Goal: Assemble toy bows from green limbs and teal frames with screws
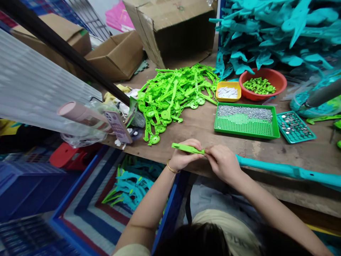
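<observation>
My left hand [182, 159] is closed around a bright green plastic piece [183, 147], holding it just above the table's front edge. Against the right end of that piece, the fingers of my right hand [224, 160] are pinched together. Whatever sits between those fingertips is too small to make out. A long teal plastic part [282, 170] lies along the table edge beside my right hand. Beyond both hands is a green perforated tray [237, 131] with small metal pins in it. A heap of green plastic arms with round ends [176, 94] spreads over the table.
A teal tray [311, 136] holds metal discs. Behind are a yellow tray [217, 85] of white pieces and a red bowl [282, 85] of green bits. Teal parts [266, 35] pile up at the right. A phone [118, 126] stands left. Below is a blue-rimmed crate [77, 185].
</observation>
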A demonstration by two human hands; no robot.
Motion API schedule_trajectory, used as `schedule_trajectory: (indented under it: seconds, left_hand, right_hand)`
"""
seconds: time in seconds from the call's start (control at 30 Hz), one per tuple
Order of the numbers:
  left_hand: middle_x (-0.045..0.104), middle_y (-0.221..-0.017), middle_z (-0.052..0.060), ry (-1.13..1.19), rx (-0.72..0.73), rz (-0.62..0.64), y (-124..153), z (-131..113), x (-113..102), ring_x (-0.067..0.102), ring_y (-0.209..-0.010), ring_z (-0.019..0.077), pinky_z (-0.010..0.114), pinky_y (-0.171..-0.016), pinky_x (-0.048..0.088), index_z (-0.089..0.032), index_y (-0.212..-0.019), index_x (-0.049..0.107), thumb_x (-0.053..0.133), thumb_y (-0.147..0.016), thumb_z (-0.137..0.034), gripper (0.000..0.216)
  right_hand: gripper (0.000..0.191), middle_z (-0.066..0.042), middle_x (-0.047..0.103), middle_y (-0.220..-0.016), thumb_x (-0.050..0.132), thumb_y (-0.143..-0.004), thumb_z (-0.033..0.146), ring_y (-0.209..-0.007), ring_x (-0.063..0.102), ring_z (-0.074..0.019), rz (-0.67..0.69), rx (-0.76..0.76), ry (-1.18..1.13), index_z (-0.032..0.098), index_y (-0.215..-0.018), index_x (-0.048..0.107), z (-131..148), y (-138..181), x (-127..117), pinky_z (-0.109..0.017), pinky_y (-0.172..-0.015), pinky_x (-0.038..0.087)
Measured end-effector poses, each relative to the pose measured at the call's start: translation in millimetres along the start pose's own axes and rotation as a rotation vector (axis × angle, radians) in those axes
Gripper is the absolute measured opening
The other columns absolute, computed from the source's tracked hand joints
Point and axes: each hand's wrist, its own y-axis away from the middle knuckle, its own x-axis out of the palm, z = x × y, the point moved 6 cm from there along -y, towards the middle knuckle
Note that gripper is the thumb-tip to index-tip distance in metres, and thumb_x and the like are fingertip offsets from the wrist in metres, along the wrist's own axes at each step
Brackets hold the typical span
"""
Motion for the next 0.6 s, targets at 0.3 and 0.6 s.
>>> schedule_trajectory:
  seconds: [0.3,0.6]
  left_hand:
    - [0.066,-0.090,0.005,0.099,-0.071,-0.026,3,13,1,0.064,-0.089,0.0184,0.035,-0.083,0.053,-0.018,-0.092,0.068,0.081,-0.069,-0.021,0.027]
    - [0.068,-0.090,0.006,0.107,-0.174,0.000,5,26,12,0.065,-0.090,0.0192,0.037,-0.087,0.053,-0.017,-0.086,0.068,0.080,-0.070,-0.027,0.022]
  right_hand:
    - [0.015,-0.008,0.072,-0.098,0.056,-0.090,0.024,-0.090,0.065,-0.0221,0.066,0.042,0.023,0.017,-0.100,0.066,-10,0,-9,-0.034,-0.080,0.048]
    - [0.016,-0.006,0.073,-0.097,0.053,-0.092,0.026,-0.090,0.066,-0.0209,0.046,0.023,0.108,0.019,-0.098,0.067,3,3,-25,-0.034,-0.079,0.049]
